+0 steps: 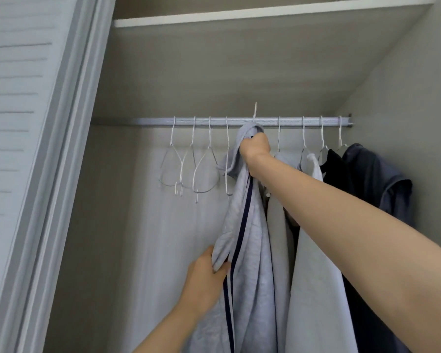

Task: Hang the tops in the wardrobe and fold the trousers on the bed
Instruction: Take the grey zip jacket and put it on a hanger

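Observation:
A light grey top with a dark navy stripe (250, 240) hangs down in the middle of the wardrobe, its neck bunched up just under the rail (189, 121). My right hand (255, 147) grips the top's neck there, and a white hanger hook (255, 110) sticks up above the rail over that hand. Lower down, my left hand (206, 273) pinches a fold of the same top at its left edge.
Several empty white wire hangers (189, 171) hang on the rail to the left. To the right hang a grey garment (280, 225), a white one (316, 250), a black one (334, 169) and a dark blue one (377, 174). A louvred door (23, 123) stands at left, a shelf (239, 15) above.

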The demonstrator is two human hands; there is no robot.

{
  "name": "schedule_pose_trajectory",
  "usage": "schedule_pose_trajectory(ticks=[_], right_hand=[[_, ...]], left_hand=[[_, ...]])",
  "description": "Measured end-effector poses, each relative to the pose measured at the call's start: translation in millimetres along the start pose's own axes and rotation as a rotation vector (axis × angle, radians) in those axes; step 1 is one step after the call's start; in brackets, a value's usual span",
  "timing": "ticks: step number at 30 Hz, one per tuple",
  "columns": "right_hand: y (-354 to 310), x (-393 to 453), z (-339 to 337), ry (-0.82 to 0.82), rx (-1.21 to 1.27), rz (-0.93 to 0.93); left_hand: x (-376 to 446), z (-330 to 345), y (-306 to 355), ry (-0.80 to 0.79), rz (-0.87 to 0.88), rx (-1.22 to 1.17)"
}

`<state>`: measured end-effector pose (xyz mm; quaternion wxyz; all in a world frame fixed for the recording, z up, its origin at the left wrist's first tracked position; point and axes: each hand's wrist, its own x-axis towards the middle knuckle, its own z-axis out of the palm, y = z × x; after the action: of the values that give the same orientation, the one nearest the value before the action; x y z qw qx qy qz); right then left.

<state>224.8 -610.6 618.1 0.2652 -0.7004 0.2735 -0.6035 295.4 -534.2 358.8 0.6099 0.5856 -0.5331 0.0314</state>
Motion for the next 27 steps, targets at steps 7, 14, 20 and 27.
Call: schedule_pose_trajectory(ticks=[7, 14, 20, 27], right_hand=[[25, 6, 9, -0.025, -0.1, 0.038], [31, -15, -4, -0.139, -0.177, -0.074], [49, -79, -27, -0.202, -0.322, -0.285], [63, -154, -67, -0.388, -0.357, -0.354]], left_hand=[[-1, 1, -14, -0.055, -0.024, 0.045], [-20, -1, -22, -0.135, -0.027, 0.006], [-55, -10, -22, -0.209, -0.081, 0.151], [-110, -27, -3, -0.098, -0.103, 0.324]])
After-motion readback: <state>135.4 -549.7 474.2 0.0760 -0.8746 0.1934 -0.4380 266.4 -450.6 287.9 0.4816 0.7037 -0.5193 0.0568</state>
